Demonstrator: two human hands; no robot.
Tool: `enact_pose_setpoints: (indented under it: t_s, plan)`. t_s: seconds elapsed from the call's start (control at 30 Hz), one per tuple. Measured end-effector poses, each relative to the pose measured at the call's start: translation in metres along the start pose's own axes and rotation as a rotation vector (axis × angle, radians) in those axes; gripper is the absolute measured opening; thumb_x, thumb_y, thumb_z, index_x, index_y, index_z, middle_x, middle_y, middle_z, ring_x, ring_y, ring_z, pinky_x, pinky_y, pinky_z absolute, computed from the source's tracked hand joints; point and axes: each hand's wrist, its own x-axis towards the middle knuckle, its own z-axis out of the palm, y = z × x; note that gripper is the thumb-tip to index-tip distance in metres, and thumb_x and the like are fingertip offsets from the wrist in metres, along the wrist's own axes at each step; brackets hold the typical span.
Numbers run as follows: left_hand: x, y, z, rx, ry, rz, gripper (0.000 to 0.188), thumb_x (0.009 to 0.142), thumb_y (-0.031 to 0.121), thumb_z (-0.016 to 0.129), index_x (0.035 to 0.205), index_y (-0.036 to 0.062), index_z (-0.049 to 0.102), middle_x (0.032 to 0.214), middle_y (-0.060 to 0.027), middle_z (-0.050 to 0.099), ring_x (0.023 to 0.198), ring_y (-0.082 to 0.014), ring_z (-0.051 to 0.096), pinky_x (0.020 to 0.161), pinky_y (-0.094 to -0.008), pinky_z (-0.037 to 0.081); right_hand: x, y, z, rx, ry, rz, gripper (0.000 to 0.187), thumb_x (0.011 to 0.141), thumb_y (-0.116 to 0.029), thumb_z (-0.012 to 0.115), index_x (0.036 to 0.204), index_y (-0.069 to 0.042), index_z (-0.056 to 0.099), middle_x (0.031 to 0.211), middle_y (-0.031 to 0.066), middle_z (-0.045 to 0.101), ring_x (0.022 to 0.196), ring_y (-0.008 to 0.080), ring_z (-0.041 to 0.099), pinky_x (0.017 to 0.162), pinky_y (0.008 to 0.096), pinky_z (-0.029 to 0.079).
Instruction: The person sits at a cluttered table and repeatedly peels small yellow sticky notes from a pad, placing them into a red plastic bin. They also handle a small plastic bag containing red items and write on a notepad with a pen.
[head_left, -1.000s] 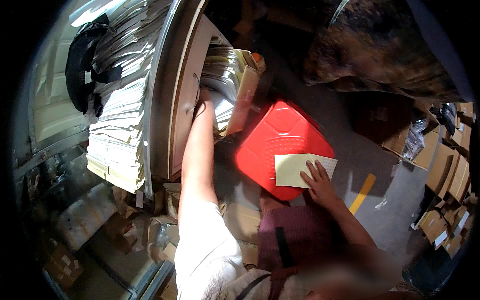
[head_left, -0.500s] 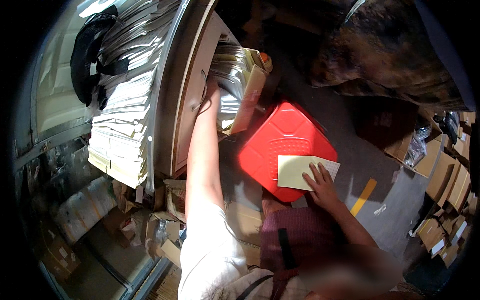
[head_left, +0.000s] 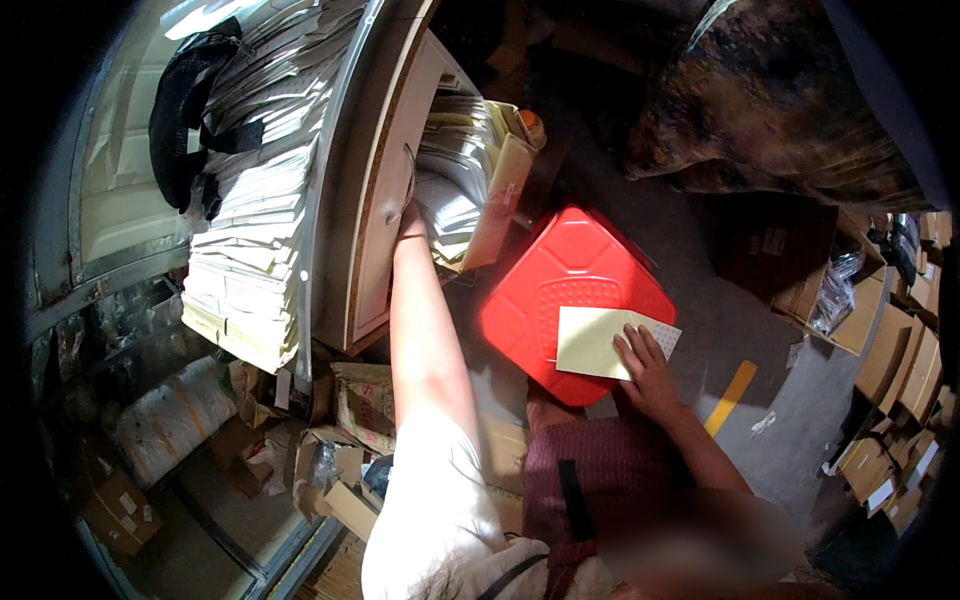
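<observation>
My left arm reaches up to an open box of upright papers (head_left: 458, 195) beside a cabinet door with a metal handle (head_left: 408, 185). My left hand (head_left: 412, 222) is at the near end of these papers, close to the door; its fingers are hidden. On a red plastic stool (head_left: 530, 290) lies a pale yellow sheet (head_left: 590, 342), with a lighter dotted strip at its right end. My right hand (head_left: 648, 365) rests flat on that sheet, fingers stretched out and somewhat apart.
Tall stacks of paper (head_left: 255, 215) stand on the cabinet at the left, with a black strap-like item (head_left: 185, 120) on top. Cartons (head_left: 320, 465) crowd the lower left. More cardboard boxes (head_left: 885, 360) line the right, and a yellow stripe (head_left: 730, 397) marks the floor.
My left hand has drawn back toward me from deeper among the papers, to the door's edge. My right hand, the sheet and the stool look the same.
</observation>
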Motion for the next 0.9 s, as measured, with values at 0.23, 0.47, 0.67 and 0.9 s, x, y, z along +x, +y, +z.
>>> enact_pose_setpoints:
  t_s: [0.23,0.47,0.67,0.9]
  plan:
    - [-0.015,-0.015,-0.008,-0.381,0.105,-0.174,0.037,0.102,0.017,0.046,0.13,0.0,0.062,0.135,-0.0159,0.062,0.124,-0.0309,0.059,0.108,-0.0468,0.048,-0.001,0.002,-0.002,0.077,0.012,0.007,0.08,0.08,-0.014,0.073,0.153,-0.005,0.042,0.164,0.0197,0.03,0.151,0.042,0.028,0.123,0.0491,0.027]
    - [-0.039,-0.022,-0.016,-1.104,0.202,-0.424,0.035,0.103,0.015,0.045,0.13,-0.0005,0.062,0.133,-0.0149,0.064,0.122,-0.0297,0.061,0.108,-0.0459,0.049,-0.002,0.003,-0.003,0.135,0.021,0.038,0.074,0.084,-0.009,0.072,0.153,-0.011,0.045,0.165,0.0182,0.028,0.15,0.0382,0.031,0.123,0.0476,0.029]
    - [-0.114,-0.031,-0.017,-1.605,-0.027,-0.654,0.036,0.104,0.009,0.047,0.138,-0.0008,0.054,0.134,-0.016,0.061,0.126,-0.03,0.057,0.112,-0.0457,0.044,-0.007,0.009,-0.019,0.5,0.125,0.229,0.057,0.097,-0.007,0.059,0.152,-0.013,0.047,0.157,0.016,0.044,0.145,0.0337,0.041,0.121,0.0442,0.032]
    - [-0.29,-0.033,-0.039,-1.598,-0.394,-0.585,0.049,0.102,0.009,0.056,0.149,0.0026,0.044,0.143,-0.0097,0.055,0.134,-0.0266,0.051,0.116,-0.046,0.039,-0.008,0.015,-0.076,0.901,0.428,0.685,0.045,0.111,-0.035,0.045,0.144,-0.005,0.056,0.138,0.0097,0.06,0.128,0.0217,0.053,0.11,0.0353,0.039]
